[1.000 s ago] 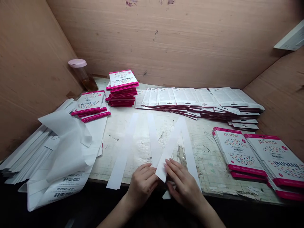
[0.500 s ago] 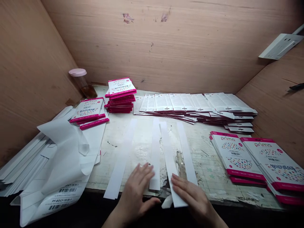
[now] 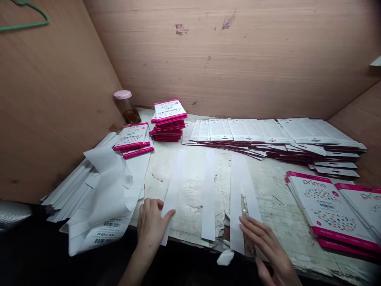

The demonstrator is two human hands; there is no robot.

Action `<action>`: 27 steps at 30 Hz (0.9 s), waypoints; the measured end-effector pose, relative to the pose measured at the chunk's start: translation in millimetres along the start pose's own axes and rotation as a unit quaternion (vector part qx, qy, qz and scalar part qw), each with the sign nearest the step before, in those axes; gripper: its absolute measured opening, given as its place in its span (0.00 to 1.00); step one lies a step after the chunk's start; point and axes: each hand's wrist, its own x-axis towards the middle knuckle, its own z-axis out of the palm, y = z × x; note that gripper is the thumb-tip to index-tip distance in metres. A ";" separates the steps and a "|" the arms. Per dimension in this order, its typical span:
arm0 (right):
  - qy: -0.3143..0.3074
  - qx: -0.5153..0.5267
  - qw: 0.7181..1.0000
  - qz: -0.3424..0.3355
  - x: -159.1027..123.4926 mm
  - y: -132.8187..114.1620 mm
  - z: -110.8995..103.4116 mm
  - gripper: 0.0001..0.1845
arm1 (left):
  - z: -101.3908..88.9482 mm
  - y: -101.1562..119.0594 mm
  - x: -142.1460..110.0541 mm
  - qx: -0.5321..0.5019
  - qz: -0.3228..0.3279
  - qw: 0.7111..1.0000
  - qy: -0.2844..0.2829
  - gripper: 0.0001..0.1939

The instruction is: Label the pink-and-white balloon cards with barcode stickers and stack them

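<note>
Four or so would be too exact, so: several long white paper strips lie lengthwise on the worn table. My left hand [image 3: 151,222] rests at the leftmost strip [image 3: 175,182], thumb spread over it and fingers loosely bent along its left side. The middle strip [image 3: 208,194] lies untouched. My right hand [image 3: 268,246] lies with fingers stretched out at the lower part of two strips on the right, the inner strip [image 3: 236,198] and the outer strip [image 3: 250,186]. These two touch or overlap at the top and spread apart below.
Prima birthday packets stand in a pile [image 3: 169,123] and a smaller stack [image 3: 133,139] at left. Overlapping packets [image 3: 244,129] line the back; more packets [image 3: 330,206] lie right. A lidded cup [image 3: 127,107], crumpled label sheet [image 3: 104,198] and torn table edge [image 3: 220,222] are visible.
The view has turned left. My left hand has moved from the middle strip to the leftmost one. The strip under my right hand has shifted right, against the outer strip.
</note>
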 end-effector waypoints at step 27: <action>-0.058 0.442 0.773 0.451 139.5 -63.7 101.2 0.19 | 5.1 28.2 4.2 -0.612 -0.156 0.729 -0.265 0.26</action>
